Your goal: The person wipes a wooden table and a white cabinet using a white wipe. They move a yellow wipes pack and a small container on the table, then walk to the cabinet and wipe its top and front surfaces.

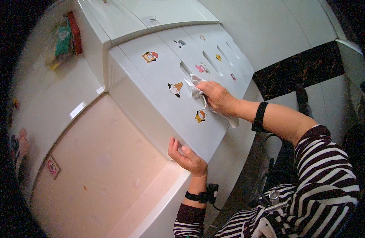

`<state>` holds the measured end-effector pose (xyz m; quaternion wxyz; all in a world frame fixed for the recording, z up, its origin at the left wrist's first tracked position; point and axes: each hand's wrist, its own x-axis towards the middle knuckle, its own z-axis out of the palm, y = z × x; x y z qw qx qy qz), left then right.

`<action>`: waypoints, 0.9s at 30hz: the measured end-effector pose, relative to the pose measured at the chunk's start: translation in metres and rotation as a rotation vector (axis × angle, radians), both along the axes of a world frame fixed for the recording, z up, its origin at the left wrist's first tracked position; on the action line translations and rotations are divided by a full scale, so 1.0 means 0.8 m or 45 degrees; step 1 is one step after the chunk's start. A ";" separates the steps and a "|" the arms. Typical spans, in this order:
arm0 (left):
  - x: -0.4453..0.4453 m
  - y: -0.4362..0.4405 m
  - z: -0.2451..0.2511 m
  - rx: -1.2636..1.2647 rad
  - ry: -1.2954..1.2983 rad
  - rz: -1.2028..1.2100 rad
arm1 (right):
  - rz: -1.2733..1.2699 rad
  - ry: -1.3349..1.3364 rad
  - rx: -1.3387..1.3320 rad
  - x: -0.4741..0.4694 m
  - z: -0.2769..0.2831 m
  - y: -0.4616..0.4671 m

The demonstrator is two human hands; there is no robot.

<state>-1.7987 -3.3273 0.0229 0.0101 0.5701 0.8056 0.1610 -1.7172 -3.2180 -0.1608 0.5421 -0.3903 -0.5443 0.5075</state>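
Note:
My right hand (pixel 217 96) grips a crumpled white cloth (pixel 197 89), pressed to the front of a white plastic drawer cabinet (pixel 158 70). Part of the cloth trails below my palm along the cabinet's front. Cartoon animal stickers dot this front; an ice-cream-cone sticker (pixel 175 88) lies left of the cloth and a yellow-and-orange one (pixel 200 116) below it. Slot-shaped handles (pixel 186 69) are cut into the drawers. My left hand (pixel 188 160) rests at the cabinet's lower corner, its fingers slightly curled along the side edge and no loose thing visible in it.
A pale pink surface (pixel 111 157) with a white rim (pixel 163 205) adjoins the cabinet's side. White cupboard panels (pixel 170 12) stand beyond. A clear bag with green and red items (pixel 63 40) is at upper left. Black marbled trim (pixel 301 70) crosses the right side.

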 end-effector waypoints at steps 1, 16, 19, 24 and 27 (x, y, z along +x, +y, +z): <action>0.000 0.000 0.000 0.002 -0.011 0.002 | 0.011 -0.036 -0.022 0.001 0.001 0.001; 0.000 0.001 0.001 -0.003 0.020 -0.025 | 0.316 -0.297 -0.025 0.020 0.003 0.036; 0.001 0.001 0.001 -0.021 0.023 -0.002 | 0.393 -0.293 -0.151 0.027 0.006 0.040; -0.001 -0.001 0.000 -0.011 0.005 0.014 | 0.058 -0.293 -0.017 -0.007 0.005 0.098; -0.003 -0.001 -0.001 0.013 -0.040 -0.015 | 0.055 -0.253 0.001 -0.010 -0.003 0.096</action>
